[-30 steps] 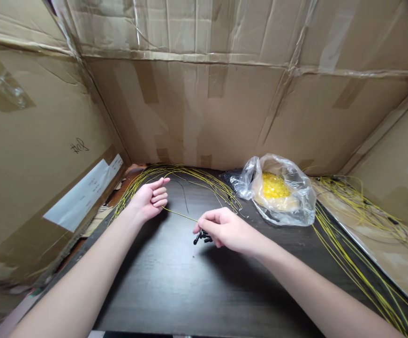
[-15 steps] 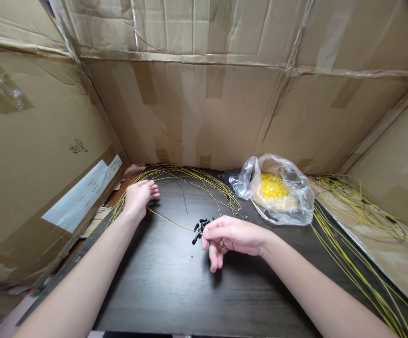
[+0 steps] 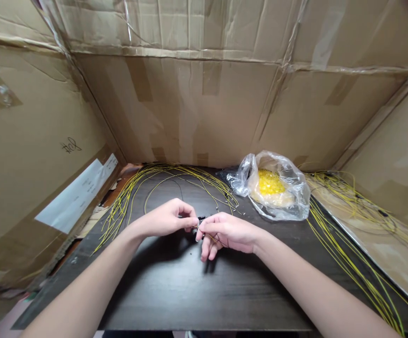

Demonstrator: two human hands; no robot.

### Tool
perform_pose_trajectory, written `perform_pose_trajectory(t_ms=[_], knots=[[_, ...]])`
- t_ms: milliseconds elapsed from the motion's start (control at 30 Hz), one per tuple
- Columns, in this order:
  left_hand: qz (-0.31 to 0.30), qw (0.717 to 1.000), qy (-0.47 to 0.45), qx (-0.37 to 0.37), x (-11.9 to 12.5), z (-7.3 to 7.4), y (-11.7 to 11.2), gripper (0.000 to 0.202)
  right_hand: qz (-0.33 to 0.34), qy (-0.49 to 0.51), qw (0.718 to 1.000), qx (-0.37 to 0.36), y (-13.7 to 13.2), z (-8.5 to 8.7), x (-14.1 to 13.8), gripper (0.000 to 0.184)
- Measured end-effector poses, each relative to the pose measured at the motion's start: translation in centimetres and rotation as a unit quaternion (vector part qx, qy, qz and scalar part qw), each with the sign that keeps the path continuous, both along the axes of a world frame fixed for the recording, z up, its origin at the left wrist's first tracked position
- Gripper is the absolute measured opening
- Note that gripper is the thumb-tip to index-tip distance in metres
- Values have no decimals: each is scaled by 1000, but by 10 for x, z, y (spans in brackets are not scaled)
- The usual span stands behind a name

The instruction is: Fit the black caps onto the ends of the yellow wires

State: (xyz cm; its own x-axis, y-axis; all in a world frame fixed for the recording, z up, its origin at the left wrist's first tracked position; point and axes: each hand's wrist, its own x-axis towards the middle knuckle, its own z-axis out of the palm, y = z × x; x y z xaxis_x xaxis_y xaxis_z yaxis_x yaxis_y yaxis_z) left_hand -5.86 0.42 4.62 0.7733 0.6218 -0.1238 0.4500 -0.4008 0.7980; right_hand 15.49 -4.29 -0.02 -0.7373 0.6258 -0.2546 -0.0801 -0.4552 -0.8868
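Observation:
My two hands meet above the middle of a dark wooden table (image 3: pixel 176 291). My left hand (image 3: pixel 169 220) pinches a small black cap (image 3: pixel 201 218) between thumb and forefinger. My right hand (image 3: pixel 225 232) pinches the end of a thin yellow wire right beside that cap, its other fingers hanging down. The wire itself is mostly hidden by the fingers. A bundle of yellow wires (image 3: pixel 144 185) curves across the table behind my left hand.
A clear plastic bag of yellow pieces (image 3: pixel 272 190) lies at the back right. More yellow wires (image 3: pixel 344 244) run along the right side over a cardboard sheet. Cardboard walls (image 3: pixel 197 108) enclose the table on three sides.
My left hand came from the wire bundle at the back left to the centre and closed on a black cap next to my right hand. The loose black caps are now hidden by the hands.

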Motion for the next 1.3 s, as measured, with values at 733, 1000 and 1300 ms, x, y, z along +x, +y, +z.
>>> perform_pose_trajectory(t_ms=[733, 1000, 1300], knots=[[69, 995, -12, -73, -45, 0, 34, 25, -55, -147, 981, 117, 19, 8, 40, 32], [22, 997, -26, -62, 4, -5, 1, 30, -55, -161, 975, 145, 13, 6, 24, 37], [60, 996, -25, -59, -20, -1, 18, 27, -63, -174, 971, 154, 16, 11, 35, 33]])
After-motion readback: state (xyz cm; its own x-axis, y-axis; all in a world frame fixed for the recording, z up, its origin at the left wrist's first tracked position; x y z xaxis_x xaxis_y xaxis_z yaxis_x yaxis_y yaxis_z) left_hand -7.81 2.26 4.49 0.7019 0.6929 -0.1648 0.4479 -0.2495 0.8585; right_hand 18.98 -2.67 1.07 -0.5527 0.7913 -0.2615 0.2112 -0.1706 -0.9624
